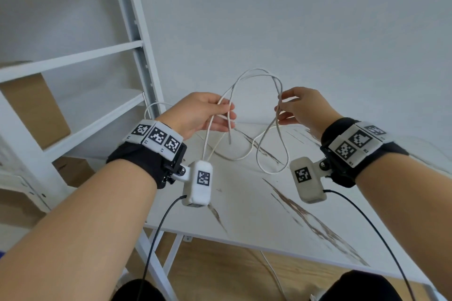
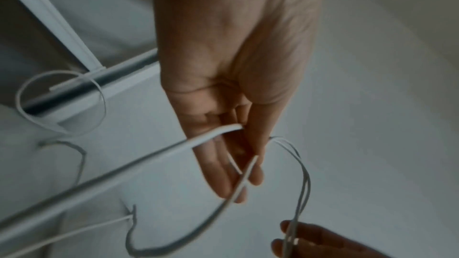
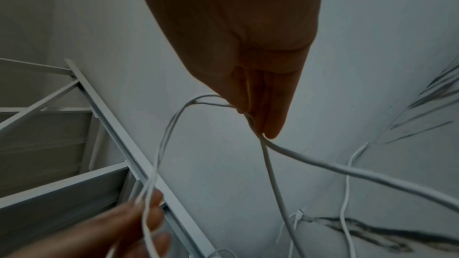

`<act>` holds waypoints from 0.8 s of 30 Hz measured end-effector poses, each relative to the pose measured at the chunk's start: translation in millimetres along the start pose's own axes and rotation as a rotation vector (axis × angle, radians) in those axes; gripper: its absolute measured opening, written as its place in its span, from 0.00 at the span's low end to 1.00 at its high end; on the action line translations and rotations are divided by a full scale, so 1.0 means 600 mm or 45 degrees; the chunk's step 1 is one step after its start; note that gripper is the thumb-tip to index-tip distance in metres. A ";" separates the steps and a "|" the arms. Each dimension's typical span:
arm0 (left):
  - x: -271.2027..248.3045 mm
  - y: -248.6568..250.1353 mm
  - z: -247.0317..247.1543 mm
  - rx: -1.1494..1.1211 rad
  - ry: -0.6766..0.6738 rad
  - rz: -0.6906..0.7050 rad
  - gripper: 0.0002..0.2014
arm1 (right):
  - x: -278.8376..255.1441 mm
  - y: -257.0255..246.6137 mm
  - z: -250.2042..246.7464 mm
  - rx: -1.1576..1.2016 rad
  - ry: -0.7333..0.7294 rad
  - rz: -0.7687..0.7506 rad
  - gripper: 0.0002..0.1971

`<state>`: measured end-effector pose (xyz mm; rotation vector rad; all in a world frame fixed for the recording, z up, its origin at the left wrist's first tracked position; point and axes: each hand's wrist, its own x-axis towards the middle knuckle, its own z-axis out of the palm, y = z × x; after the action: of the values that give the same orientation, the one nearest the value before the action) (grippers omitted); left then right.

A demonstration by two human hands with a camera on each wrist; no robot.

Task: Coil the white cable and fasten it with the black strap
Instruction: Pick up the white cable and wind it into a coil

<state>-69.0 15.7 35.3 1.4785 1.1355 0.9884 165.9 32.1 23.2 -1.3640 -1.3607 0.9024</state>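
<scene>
A thin white cable arches in the air between my two hands, held above the table. My left hand pinches two strands of it between thumb and fingers; loose strands hang down from that hand. My right hand pinches the other side of the arch, and below it a loop droops onto the table. In the left wrist view the cable crosses my left fingers. In the right wrist view two strands of the cable leave my right fingertips. No black strap shows in any view.
A white marble-patterned table lies under my hands, against a plain white wall. A white metal shelving rack with cardboard boxes stands at the left. Black camera leads hang from both wrists.
</scene>
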 end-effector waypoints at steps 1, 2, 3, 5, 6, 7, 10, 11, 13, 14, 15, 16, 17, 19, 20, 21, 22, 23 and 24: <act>-0.001 0.008 0.007 -0.082 -0.029 0.012 0.05 | -0.001 0.001 -0.004 0.010 0.006 -0.006 0.11; -0.002 0.015 0.013 -0.141 -0.063 0.018 0.05 | -0.002 0.002 -0.008 0.013 0.009 -0.010 0.12; -0.004 0.022 0.020 -0.185 -0.100 0.017 0.05 | -0.003 0.003 -0.012 0.012 0.010 -0.013 0.14; -0.006 0.033 0.031 -0.270 -0.162 0.010 0.06 | -0.004 0.006 -0.019 -0.012 0.013 -0.021 0.14; -0.006 0.036 0.034 -0.303 -0.183 0.001 0.06 | -0.003 0.007 -0.021 -0.044 0.020 -0.029 0.14; -0.006 0.038 0.036 -0.314 -0.201 -0.010 0.06 | -0.003 0.008 -0.023 -0.090 0.032 -0.041 0.13; -0.002 0.038 0.043 -0.213 -0.181 -0.078 0.05 | -0.002 0.013 -0.031 -0.223 0.084 -0.064 0.14; 0.003 0.031 0.045 -0.157 -0.135 -0.114 0.04 | -0.001 0.016 -0.034 -0.257 0.096 -0.059 0.14; 0.012 0.011 0.050 -0.037 -0.029 -0.190 0.05 | -0.001 0.022 -0.039 -0.305 0.110 -0.034 0.15; 0.016 -0.002 0.052 0.010 0.015 -0.230 0.05 | -0.001 0.027 -0.040 -0.315 0.107 -0.020 0.17; 0.019 -0.014 0.056 0.044 0.047 -0.269 0.05 | -0.002 0.032 -0.042 -0.313 0.101 -0.005 0.18; 0.022 -0.027 0.061 0.063 0.067 -0.306 0.05 | -0.003 0.037 -0.043 -0.309 0.090 0.005 0.18; 0.023 -0.038 0.063 0.080 0.080 -0.342 0.05 | -0.005 0.041 -0.043 -0.310 0.077 0.011 0.18; 0.030 -0.059 0.071 0.147 0.104 -0.410 0.06 | -0.007 0.051 -0.046 -0.342 0.064 0.027 0.18; 0.032 -0.068 0.074 0.201 0.121 -0.437 0.08 | -0.008 0.056 -0.047 -0.362 0.061 0.044 0.18; 0.034 -0.074 0.075 0.257 0.134 -0.459 0.11 | -0.009 0.061 -0.049 -0.382 0.053 0.064 0.18; 0.036 -0.080 0.076 0.320 0.127 -0.478 0.13 | -0.010 0.066 -0.050 -0.405 0.043 0.082 0.18; 0.035 -0.082 0.077 0.397 0.101 -0.500 0.15 | -0.010 0.071 -0.052 -0.432 0.028 0.095 0.18; 0.034 -0.083 0.077 0.489 0.062 -0.527 0.17 | -0.010 0.075 -0.052 -0.457 0.014 0.104 0.18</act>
<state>-28.6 29.1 -21.5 1.4305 1.6539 0.5401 207.4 26.6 -12.6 -1.7033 -1.5180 0.7234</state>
